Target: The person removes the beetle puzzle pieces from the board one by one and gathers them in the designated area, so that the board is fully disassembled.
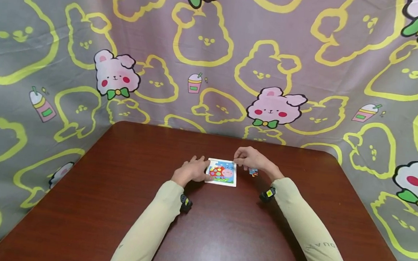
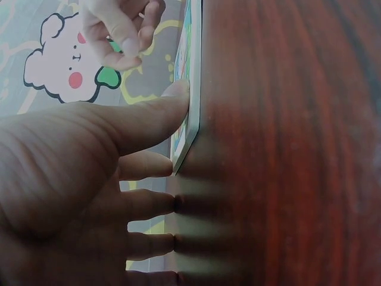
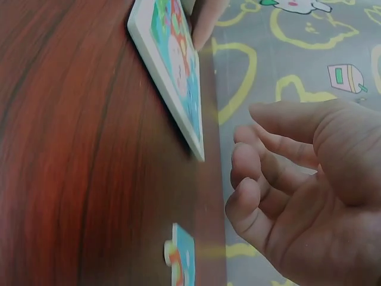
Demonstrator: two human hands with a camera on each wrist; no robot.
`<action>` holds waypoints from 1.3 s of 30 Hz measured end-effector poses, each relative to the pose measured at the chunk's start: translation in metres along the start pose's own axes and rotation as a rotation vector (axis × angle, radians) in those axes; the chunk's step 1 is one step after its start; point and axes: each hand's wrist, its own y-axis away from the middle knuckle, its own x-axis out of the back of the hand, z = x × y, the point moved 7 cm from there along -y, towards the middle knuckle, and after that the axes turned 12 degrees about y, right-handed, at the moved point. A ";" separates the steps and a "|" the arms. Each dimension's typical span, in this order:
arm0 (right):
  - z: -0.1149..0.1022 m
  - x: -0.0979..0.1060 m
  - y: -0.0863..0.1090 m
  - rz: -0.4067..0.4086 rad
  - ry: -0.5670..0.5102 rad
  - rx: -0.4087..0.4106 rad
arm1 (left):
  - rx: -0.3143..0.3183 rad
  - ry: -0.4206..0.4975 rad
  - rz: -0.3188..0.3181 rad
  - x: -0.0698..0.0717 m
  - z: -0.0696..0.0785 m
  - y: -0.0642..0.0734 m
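A square picture jigsaw (image 1: pixel 222 172) in a white frame lies on the table, showing a pink-faced ladybird against blue and green. White backing shows at its upper left. My left hand (image 1: pixel 193 170) rests at the frame's left side, thumb (image 2: pixel 176 92) on its face and the other fingers spread down to the table. Just off the frame's far right corner hovers my right hand (image 1: pixel 252 158), its fingers (image 3: pixel 245 164) loosely bent and nothing between them and the thumb. Below that hand lies a loose jigsaw piece (image 3: pixel 186 253), blue with some orange, partly cut off in the right wrist view.
The brown wooden table (image 1: pixel 133 222) reaches back to a patterned cloth (image 1: pixel 218 99) hanging behind and at both sides. Black wrist cameras sit on both wrists, the left camera (image 1: pixel 186 204) close above the tabletop.
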 end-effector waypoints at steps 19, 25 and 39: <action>-0.015 -0.026 -0.019 -0.034 0.025 -0.056 | 0.023 0.020 0.004 0.001 -0.002 0.001; -0.018 -0.030 -0.021 -0.028 0.097 -0.087 | 0.020 0.016 -0.001 0.001 0.000 -0.001; -0.033 -0.030 -0.017 -0.066 0.269 -0.078 | 0.016 0.005 0.001 0.002 0.001 -0.002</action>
